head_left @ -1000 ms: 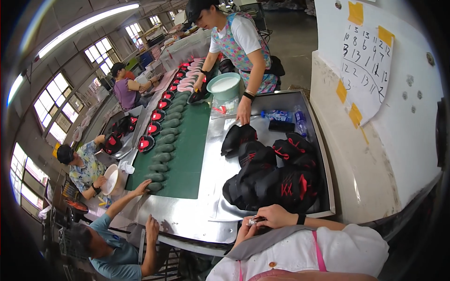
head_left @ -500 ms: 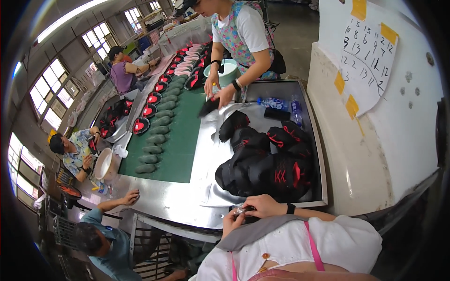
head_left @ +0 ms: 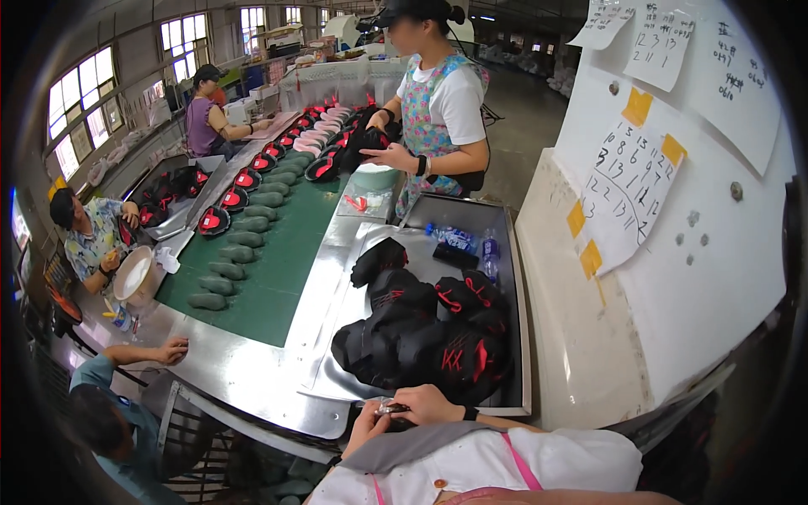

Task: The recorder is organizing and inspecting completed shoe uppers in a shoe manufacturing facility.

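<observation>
Tbl (head_left: 252,362) glossy mtl; uppers (head_left: 404,337) matt cloth; btl (head_left: 491,257) plastic.

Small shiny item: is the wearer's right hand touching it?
Touching. The head view shows the right hand with its fingertips against the small shiny item.

Past the left edge of the metal bench (head_left: 225,358), a row of multi-paned windows (head_left: 91,80) is filled with bright daylight. Beyond its far right corner, a grey floor (head_left: 523,109) is left in dimmer light. The right edge is flanked by a pale ledge (head_left: 560,311) and a white wall (head_left: 665,316), to which handwritten paper sheets (head_left: 627,181) are fixed, one with yellow tape (head_left: 638,108).
</observation>
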### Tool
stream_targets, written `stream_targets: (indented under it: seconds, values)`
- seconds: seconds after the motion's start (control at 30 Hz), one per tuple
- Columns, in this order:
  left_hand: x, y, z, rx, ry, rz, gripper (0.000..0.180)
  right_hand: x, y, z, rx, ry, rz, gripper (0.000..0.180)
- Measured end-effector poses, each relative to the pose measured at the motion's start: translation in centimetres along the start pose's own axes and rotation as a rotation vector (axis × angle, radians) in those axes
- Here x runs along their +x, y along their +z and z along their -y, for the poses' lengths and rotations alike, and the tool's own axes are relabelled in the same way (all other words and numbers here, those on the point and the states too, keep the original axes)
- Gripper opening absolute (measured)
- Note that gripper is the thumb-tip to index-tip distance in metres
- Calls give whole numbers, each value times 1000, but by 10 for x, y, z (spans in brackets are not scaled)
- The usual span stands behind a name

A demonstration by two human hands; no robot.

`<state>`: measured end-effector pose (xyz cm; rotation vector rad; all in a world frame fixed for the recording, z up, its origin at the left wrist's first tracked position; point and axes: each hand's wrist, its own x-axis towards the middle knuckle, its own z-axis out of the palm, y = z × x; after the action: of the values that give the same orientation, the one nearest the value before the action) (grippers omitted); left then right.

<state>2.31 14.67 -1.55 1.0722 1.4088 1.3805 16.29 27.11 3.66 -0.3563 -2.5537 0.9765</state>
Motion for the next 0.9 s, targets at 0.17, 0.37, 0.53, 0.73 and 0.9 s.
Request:
stream_targets:
  seconds: [0.17,0.37,0.53,0.73,0.9]
  values:
    - [2,6,-10,2,-200,28,22,-5,-1,-8,-84,18,37,22]
    - [4,11,-24,117,-299,-67,16,-3,-3,-6,-52,49,77,20]
    - [3,12,-21,116,-339,-82,18,-5,1,-7,52,67,71,18]
    - [5,5,0,60,-180,-120,18,-3,3,-8,46,68,77,19]
    - [10,5,-4,59,-40,-132,19,-3,4,-9,62,88,-42,20]
